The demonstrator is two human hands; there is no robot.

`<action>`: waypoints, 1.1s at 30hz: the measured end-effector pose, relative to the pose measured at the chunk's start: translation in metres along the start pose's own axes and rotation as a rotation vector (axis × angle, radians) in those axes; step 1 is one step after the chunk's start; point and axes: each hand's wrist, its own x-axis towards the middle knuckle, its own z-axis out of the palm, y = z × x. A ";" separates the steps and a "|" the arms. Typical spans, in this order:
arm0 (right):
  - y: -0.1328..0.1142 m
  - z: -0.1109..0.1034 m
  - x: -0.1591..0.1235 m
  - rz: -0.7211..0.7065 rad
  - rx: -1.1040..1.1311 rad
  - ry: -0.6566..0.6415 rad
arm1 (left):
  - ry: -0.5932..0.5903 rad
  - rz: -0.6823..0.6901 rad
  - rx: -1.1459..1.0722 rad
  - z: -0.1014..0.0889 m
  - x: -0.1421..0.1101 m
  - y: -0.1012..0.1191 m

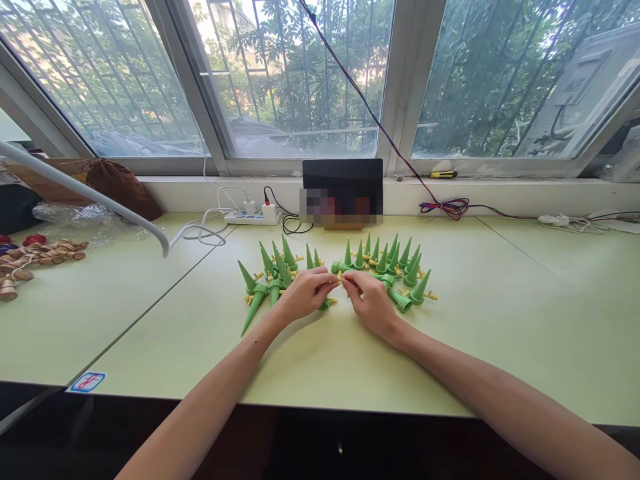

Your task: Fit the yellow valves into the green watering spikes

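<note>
My left hand (311, 292) and my right hand (371, 301) meet over the middle of the table, fingertips pinched. Between them is a small yellow valve (340, 275), largely covered by the fingers. Around both hands are green plant watering spikes, several standing point up and others lying down. One green spike (254, 310) lies left of my left hand, its tip toward the table's front. To the right of my right hand, another spike (421, 288) stands upright with a yellow valve (431, 296) at its base. More spikes are partly hidden behind my hands.
A dark tablet (343, 180) stands by the window ledge, near a white power strip (253, 217) with cables. A grey metal arm (100, 190) crosses the left side. Wooden toys (45, 257) lie at far left; a bundled cable (447, 208) rests at back right.
</note>
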 end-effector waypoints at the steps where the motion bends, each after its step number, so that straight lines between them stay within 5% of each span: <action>1: 0.000 0.000 0.000 0.003 -0.001 -0.001 | 0.003 0.001 0.002 0.000 0.000 0.000; 33: -0.002 -0.001 0.000 0.046 -0.019 0.061 | -0.100 -0.157 0.078 0.000 -0.001 -0.001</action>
